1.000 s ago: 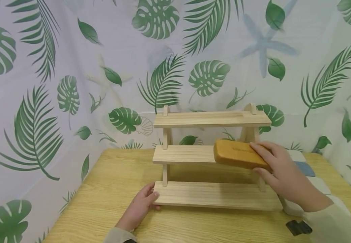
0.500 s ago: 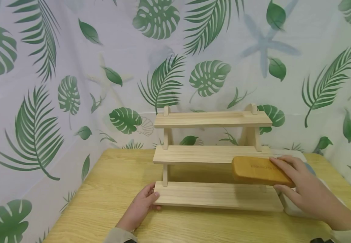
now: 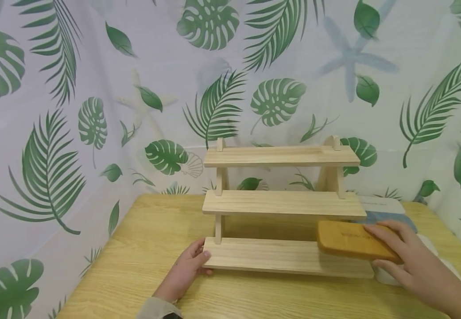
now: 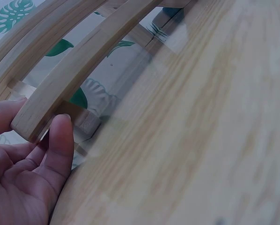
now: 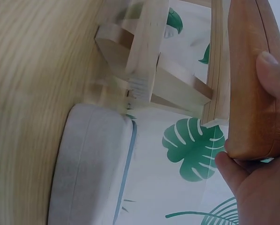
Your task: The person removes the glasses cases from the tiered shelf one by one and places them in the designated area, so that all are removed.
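Note:
A three-tier wooden display stand (image 3: 262, 254) stands on the table. My left hand (image 3: 186, 269) grips the left end of its lowest shelf; in the left wrist view the fingers (image 4: 60, 145) bend under the board (image 4: 74, 70). My right hand (image 3: 417, 268) holds an orange-brown glasses case (image 3: 354, 239) by its right end, thumb on the near side and fingers on the far side. Faint lettering marks its top. The case is level, over the right part of the lowest shelf and below the middle shelf's edge; whether it touches wood I cannot tell.
Right of the stand lie several more cases, among them a whitish one (image 3: 381, 204) and a blue one (image 3: 391, 218), partly hidden by my right hand. A grey-white case (image 5: 88, 164) lies near the stand. A leaf-print cloth (image 3: 158, 119) hangs behind the table (image 3: 134, 248).
My right hand has carried the orange-brown case down and to the right, from before the middle shelf to over the lowest one. The left hand keeps its place on the stand.

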A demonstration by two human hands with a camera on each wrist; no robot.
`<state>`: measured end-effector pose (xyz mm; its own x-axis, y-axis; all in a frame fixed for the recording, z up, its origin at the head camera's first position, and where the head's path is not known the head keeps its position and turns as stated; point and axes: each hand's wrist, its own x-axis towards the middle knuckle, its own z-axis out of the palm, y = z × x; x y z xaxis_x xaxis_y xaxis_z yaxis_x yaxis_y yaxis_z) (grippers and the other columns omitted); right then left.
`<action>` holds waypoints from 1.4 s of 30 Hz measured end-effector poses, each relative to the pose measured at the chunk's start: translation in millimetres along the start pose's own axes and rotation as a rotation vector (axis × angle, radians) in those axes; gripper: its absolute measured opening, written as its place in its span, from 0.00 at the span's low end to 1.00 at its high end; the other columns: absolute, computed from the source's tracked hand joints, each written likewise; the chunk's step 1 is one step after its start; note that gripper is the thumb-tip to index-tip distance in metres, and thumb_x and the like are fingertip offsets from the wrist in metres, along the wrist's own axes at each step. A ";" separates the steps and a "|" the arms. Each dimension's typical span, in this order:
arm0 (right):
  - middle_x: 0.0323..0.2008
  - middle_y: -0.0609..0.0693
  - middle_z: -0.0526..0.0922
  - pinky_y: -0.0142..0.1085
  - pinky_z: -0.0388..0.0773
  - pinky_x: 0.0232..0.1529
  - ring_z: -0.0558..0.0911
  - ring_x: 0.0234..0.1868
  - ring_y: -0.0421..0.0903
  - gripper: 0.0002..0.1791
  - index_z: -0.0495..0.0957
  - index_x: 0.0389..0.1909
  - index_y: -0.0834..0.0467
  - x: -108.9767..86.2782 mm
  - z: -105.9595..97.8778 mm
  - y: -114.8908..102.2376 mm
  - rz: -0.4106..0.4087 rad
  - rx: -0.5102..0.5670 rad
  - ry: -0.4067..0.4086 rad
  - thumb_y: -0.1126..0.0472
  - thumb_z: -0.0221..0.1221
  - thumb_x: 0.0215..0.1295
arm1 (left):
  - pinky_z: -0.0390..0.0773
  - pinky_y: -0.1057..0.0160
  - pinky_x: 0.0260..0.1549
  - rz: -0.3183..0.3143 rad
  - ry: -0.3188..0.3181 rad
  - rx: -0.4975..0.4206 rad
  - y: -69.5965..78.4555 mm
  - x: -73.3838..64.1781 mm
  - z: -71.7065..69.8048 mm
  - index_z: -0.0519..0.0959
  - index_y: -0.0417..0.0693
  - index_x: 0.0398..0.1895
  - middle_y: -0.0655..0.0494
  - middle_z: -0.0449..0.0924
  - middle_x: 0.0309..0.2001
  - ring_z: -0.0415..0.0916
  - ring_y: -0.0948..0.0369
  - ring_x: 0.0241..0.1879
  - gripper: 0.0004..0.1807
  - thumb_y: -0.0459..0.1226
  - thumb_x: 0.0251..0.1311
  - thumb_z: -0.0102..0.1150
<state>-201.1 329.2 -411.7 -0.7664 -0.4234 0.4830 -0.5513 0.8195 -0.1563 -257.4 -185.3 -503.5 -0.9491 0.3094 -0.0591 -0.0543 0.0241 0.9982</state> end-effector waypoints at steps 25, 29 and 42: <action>0.58 0.47 0.67 0.29 0.70 0.43 0.62 0.55 0.33 0.40 0.75 0.68 0.42 -61.5 12.5 36.7 0.031 -0.042 -0.082 0.58 0.77 0.51 | 0.82 0.53 0.47 0.004 -0.005 -0.002 1.2 0.3 0.4 0.48 0.34 0.79 0.33 0.63 0.70 0.75 0.48 0.57 0.39 0.44 0.77 0.51; 0.58 0.46 0.67 0.41 0.76 0.39 0.65 0.53 0.36 0.37 0.75 0.67 0.41 -68.1 16.6 39.6 0.098 -0.055 -0.134 0.54 0.76 0.55 | 0.82 0.53 0.46 0.008 -0.003 -0.004 0.1 0.1 1.2 0.49 0.34 0.79 0.34 0.65 0.68 0.76 0.49 0.56 0.37 0.43 0.77 0.51; 0.61 0.53 0.66 0.65 0.75 0.42 0.70 0.56 0.61 0.34 0.73 0.70 0.47 -74.2 23.1 41.3 0.211 0.097 -0.256 0.51 0.70 0.63 | 0.82 0.54 0.47 0.002 0.001 0.002 -0.5 0.5 0.6 0.49 0.35 0.79 0.35 0.65 0.68 0.75 0.49 0.56 0.38 0.44 0.77 0.51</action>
<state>-174.6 385.5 -473.9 -0.9180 -0.3415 0.2018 -0.3911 0.8641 -0.3168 -257.6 -184.6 -504.0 -0.9495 0.3086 -0.0568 -0.0515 0.0251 0.9984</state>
